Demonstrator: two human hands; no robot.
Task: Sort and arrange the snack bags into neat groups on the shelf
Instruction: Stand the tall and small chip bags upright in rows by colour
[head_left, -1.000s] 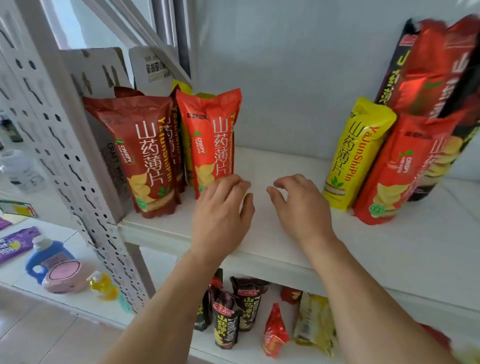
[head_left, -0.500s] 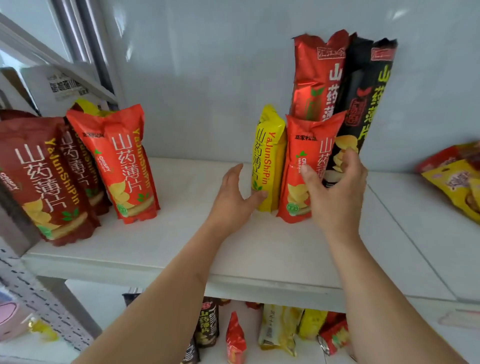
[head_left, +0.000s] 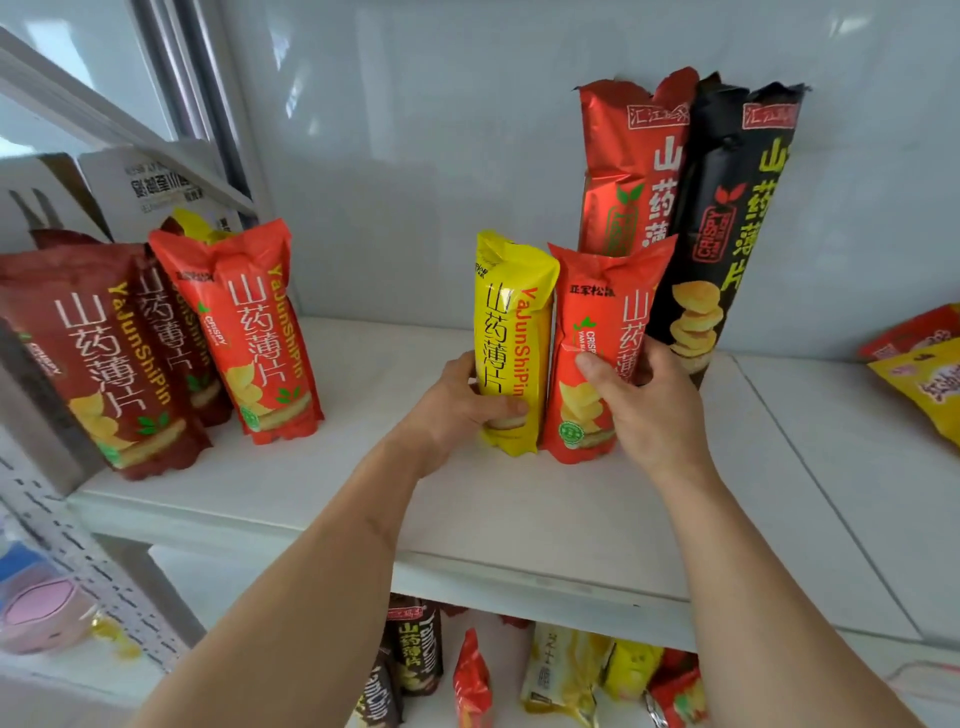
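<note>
Sorting is partway: orange-red bags (head_left: 260, 332) stand grouped at the shelf's (head_left: 519, 509) left. Mid-shelf, the left hand (head_left: 457, 410) fingers grip a yellow bag (head_left: 511, 338), the right hand (head_left: 644, 410) an orange bag (head_left: 597, 332); mixed tall bags (head_left: 691, 208) behind remain unsorted.

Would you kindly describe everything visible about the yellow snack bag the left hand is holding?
The yellow snack bag is a tall, narrow, glossy pouch with a crimped top, black Chinese characters, red "YaJunShiPin" lettering and pictured chips near its base. It stands upright on the white shelf, pressed against the short red bag on its right. The left hand grips its lower half, thumb across the front.
</note>
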